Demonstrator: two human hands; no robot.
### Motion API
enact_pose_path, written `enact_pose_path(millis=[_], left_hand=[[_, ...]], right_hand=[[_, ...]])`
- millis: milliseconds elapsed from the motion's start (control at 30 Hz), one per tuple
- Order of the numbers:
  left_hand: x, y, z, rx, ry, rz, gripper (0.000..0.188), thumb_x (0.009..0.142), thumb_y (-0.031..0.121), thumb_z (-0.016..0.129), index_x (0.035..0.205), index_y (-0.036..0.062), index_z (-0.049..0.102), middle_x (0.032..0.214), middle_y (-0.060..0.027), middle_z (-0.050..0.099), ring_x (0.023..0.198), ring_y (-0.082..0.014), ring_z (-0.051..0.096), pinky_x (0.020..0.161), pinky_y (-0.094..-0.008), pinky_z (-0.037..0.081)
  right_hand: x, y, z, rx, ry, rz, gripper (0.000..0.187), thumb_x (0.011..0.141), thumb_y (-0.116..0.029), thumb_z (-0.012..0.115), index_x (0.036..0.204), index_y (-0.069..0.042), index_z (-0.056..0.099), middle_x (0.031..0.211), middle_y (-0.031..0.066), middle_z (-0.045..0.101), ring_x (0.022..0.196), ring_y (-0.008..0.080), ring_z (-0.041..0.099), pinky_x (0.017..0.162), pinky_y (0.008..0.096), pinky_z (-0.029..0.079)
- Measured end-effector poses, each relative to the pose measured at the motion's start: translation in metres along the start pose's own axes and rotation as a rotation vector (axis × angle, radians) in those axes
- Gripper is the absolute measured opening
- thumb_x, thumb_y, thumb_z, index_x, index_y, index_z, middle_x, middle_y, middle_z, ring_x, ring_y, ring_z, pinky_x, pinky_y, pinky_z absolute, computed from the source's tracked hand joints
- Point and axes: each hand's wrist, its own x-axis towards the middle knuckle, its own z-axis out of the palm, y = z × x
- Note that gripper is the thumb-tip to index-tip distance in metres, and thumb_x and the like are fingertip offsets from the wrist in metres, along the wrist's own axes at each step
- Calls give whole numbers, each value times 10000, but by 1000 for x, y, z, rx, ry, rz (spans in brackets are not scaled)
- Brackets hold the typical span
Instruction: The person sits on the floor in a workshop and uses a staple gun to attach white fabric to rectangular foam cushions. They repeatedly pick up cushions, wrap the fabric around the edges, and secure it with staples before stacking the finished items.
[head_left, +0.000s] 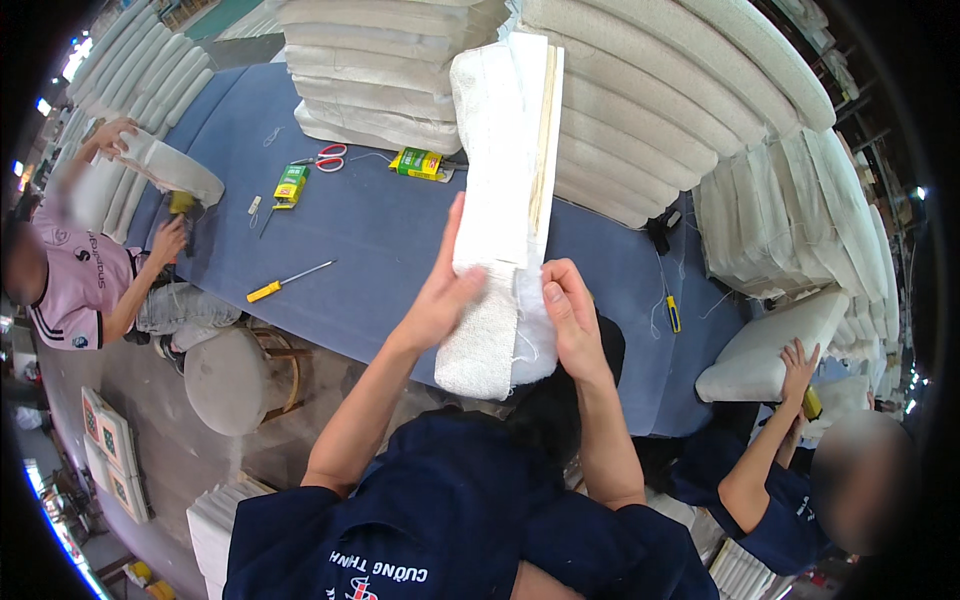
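Observation:
A long white upholstered seat cushion (490,170) is held up on edge before me, its far end above the table. Along its right side a strip of bare board shows, and textured off-white fabric covers the near end, with loose threads by the seam. My left hand (445,300) is closed along the cushion's left side, slightly blurred at the thumb. On the other side my right hand (572,315) grips the cushion's edge near a loose flap of thin white cloth, fingers curled and thumb on top.
On the blue-covered table (350,240) lie a yellow-handled screwdriver (265,291), red-handled scissors (331,157), green-yellow boxes (290,186) and a yellow-handled tool (673,313). Cushion stacks (640,110) line the far side. Co-workers handle cushions at left and right. A round stool (225,380) stands left.

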Motion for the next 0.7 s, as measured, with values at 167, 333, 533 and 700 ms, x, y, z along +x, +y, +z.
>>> enact_pose_path(millis=[167, 333, 533, 700], left_hand=[[1, -9, 5, 489, -101, -18, 1128, 1003, 137, 746, 1770, 44, -76, 1821, -223, 153, 1678, -271, 165, 1341, -420, 180], [6, -3, 2, 610, -160, 71, 1113, 963, 132, 778, 1776, 42, 25, 1834, -258, 96, 1702, -337, 126, 1342, -452, 203], [20, -16, -37, 624, -274, 318, 886, 899, 215, 853, 1678, 81, 454, 1841, -274, 58, 1704, -423, 146, 1332, -521, 233], [39, -19, -39, 730, -218, 480, 696, 851, 260, 914, 1502, 143, 697, 1810, -276, 214, 1676, -447, 243, 1315, -519, 292]], right_hand=[[26, -48, -5, -375, -100, 95, 352, 1133, -337, 625, 1142, 14, 650, 1021, 15, 664, 922, 98, 581, 809, 296, 468], [20, -24, -15, -17, -70, 216, 412, 1121, -309, 656, 1310, 50, 726, 1310, 93, 752, 1100, 144, 680, 956, 333, 526], [1, 19, -20, 166, 31, 119, 379, 1116, -228, 670, 1362, 56, 722, 1442, 93, 674, 1281, 174, 635, 1096, 354, 484], [15, 7, -23, 141, -33, 194, 400, 1110, -249, 682, 1368, 55, 716, 1435, 78, 674, 1269, 171, 637, 1090, 350, 487]])
